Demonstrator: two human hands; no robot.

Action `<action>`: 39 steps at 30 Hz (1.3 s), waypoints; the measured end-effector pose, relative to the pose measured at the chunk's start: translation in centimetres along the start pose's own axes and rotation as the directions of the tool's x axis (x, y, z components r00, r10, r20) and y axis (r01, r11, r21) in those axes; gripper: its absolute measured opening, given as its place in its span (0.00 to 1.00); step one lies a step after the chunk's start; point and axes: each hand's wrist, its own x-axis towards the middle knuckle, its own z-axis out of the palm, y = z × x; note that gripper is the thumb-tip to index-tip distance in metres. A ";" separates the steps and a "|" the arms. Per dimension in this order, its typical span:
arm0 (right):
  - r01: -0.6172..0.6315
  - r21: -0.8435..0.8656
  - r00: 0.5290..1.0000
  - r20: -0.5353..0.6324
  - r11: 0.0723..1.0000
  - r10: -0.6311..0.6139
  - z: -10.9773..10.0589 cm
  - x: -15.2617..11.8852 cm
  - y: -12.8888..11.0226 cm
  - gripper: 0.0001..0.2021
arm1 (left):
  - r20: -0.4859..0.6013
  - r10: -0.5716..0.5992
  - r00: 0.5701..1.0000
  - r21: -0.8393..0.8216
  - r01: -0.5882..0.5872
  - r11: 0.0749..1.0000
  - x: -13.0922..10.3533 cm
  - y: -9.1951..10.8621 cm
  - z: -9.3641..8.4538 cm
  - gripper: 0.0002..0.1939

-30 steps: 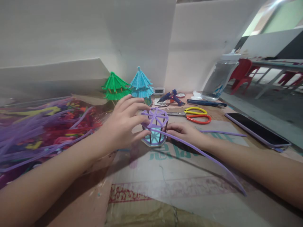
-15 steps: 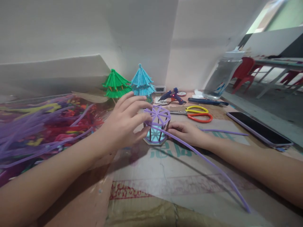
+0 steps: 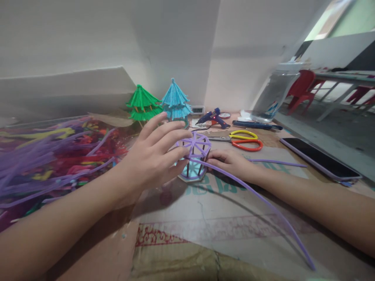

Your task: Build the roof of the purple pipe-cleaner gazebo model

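Flanking purp. frame [image 3: 193, 144] w/ hands [image 3: 155, 156] [image 3: 230, 164], L higher

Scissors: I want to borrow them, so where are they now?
In the head view, the scissors lie right of centre, beyond the right hand, with the glue gun behind them and the phone to their right.

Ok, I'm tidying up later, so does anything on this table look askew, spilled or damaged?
Nothing looks spilled or damaged. The clear bottle at the right seems to lean, though that may be lens distortion. The loose strips at the left lie in a tangle. The purple frame looks upright.
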 end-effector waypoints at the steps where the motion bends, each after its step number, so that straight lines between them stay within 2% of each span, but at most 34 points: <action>1: 0.003 0.003 1.000 0.000 1.000 -0.003 0.0 0.0 0.1 0.15 | -0.005 -0.012 1.000 -0.003 0.012 1.000 0.0 0.0 0.0 0.06; 8: 0.008 0.016 1.000 0.026 1.000 -0.008 0.0 -0.1 0.1 0.15 | -0.019 -0.060 0.998 -0.069 0.058 0.996 0.0 0.0 0.3 0.05; 19: 0.012 0.003 1.000 0.011 1.000 -0.012 -0.1 0.0 -0.3 0.15 | -0.018 0.008 1.000 -0.024 -0.008 1.000 0.1 -0.1 0.0 0.05; 32: -0.014 0.051 1.000 0.016 0.999 0.013 -0.1 0.0 0.2 0.22 | -0.027 -0.002 1.000 -0.039 0.000 0.999 -0.2 -0.2 0.6 0.04; 39: -0.013 0.055 1.000 0.015 0.998 0.012 0.0 0.0 0.1 0.22 | -0.044 -0.037 0.998 -0.108 0.032 0.994 -0.4 0.0 0.9 0.04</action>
